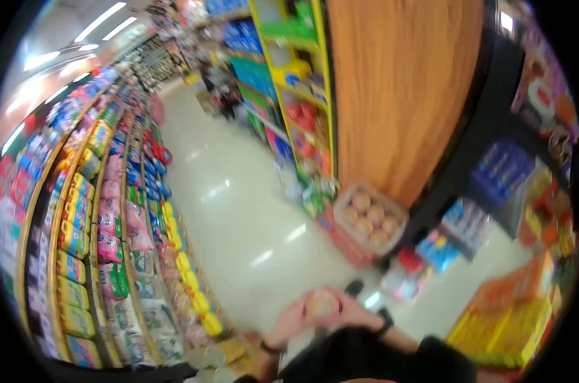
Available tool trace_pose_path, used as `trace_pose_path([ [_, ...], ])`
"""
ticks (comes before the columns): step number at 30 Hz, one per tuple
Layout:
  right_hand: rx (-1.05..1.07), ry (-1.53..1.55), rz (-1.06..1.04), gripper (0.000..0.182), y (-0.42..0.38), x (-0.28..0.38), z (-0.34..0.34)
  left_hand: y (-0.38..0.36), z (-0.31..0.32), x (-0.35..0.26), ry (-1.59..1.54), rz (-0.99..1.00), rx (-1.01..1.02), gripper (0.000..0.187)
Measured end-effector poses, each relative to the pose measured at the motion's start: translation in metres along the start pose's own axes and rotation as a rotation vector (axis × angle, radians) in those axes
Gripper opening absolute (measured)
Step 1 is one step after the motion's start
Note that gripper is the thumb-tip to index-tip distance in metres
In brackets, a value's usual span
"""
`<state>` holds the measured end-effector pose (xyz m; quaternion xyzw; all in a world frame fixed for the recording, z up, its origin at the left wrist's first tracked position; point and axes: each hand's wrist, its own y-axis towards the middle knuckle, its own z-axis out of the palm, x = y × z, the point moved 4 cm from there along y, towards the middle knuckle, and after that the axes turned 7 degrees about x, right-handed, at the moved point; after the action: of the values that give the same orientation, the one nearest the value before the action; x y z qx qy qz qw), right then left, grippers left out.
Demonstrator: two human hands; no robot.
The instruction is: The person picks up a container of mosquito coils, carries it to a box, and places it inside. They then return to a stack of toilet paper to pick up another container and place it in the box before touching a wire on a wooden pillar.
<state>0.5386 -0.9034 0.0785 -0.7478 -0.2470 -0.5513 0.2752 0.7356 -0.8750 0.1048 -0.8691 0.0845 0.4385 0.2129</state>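
A small round container (pixel 321 305) with a pale tan top and a reddish rim is held low in front of my body. My left hand (pixel 290 327) wraps its left side, and my right hand (pixel 358 315) curls round the other side. Blur hides the label and the exact kind of container. Dark bands circle both wrists, and a dark sleeve shows at the right. The fingers' far ends are partly hidden behind the container.
Long shelves of colourful packs (pixel 75 239) line the left side of a shiny floor (pixel 238 210). A wood-panelled column (pixel 404 96) stands ahead, with a clear pack of round items (pixel 370 217) at its foot. Yellow-orange boxes (pixel 506 319) are at lower right, several cans (pixel 222 354) at lower left.
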Motion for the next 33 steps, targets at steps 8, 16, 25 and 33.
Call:
trace_pose_path([
  [8, -0.040, 0.064, 0.061, 0.097, 0.044, -0.023, -0.114, 0.124, -0.023, -0.051, -0.068, -0.058, 0.081, 0.087],
  [16, -0.474, 0.656, 0.350, 0.060, 0.059, -0.130, -0.191, 0.245, -0.020, -0.068, 0.061, 0.021, 0.159, 0.081],
  [25, -1.103, 0.629, 0.592, 0.060, 0.092, -0.272, -0.246, 0.333, -0.024, -0.030, 0.353, 0.064, 0.490, 0.063],
  [33, -1.016, -0.212, 1.140, 0.045, 0.141, -0.341, -0.275, 0.400, -0.095, -0.018, 0.372, 0.188, 0.567, 0.041],
])
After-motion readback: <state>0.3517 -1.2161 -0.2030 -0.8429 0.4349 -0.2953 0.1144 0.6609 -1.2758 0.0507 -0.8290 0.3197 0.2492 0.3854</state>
